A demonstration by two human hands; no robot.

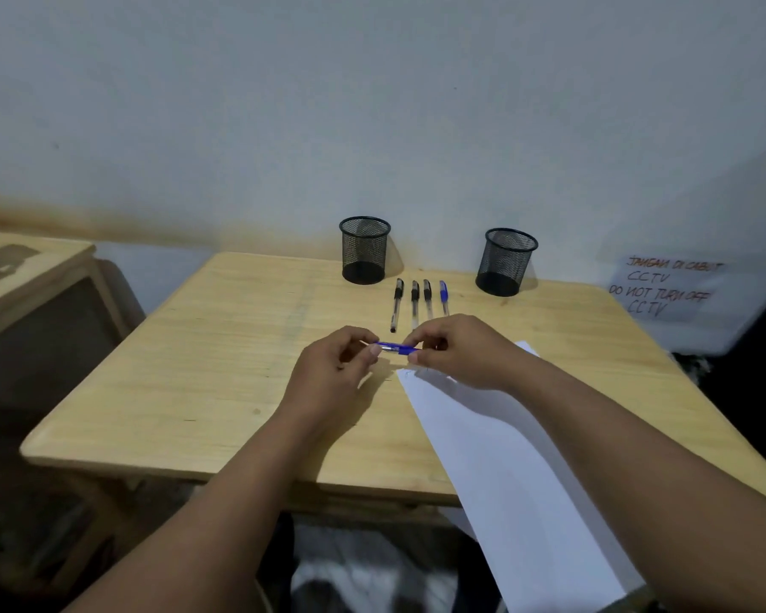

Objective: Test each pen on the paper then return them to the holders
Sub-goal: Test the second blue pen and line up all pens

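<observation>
A blue pen (394, 348) is held level above the table, between both hands. My left hand (328, 373) pinches its left end and my right hand (456, 351) pinches its right end. Just below them lies the white paper (505, 457), slanting toward the near right corner, with faint marks at its top edge. Three black pens (415, 298) and one more blue pen (443, 295) lie in a row behind my hands. Two black mesh holders stand upright at the back, the left holder (364, 250) and the right holder (507, 261); both look empty.
The wooden table (195, 369) stands against a pale wall. A handwritten paper notice (666, 287) hangs on the wall at the right. Another wooden piece of furniture (27, 280) sits to the left. The paper overhangs the table's near edge.
</observation>
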